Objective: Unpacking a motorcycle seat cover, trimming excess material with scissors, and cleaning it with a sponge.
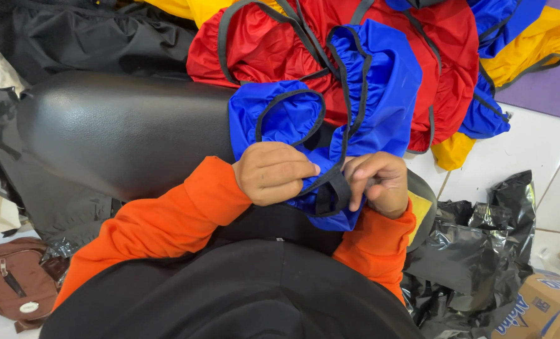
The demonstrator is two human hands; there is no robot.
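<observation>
A shiny blue fabric cover with black elastic trim lies bunched over a black padded seat; the left hand, fisted, clamps its lower hem; the right hand pinches the black strap beside it.

The brown bag and cardboard box run off frame — blue cover hides fingertips.

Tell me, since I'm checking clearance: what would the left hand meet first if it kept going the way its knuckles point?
Probably the right hand: the left hand points at it across the shiny blue fabric cover's black strap, which both pinch.
</observation>
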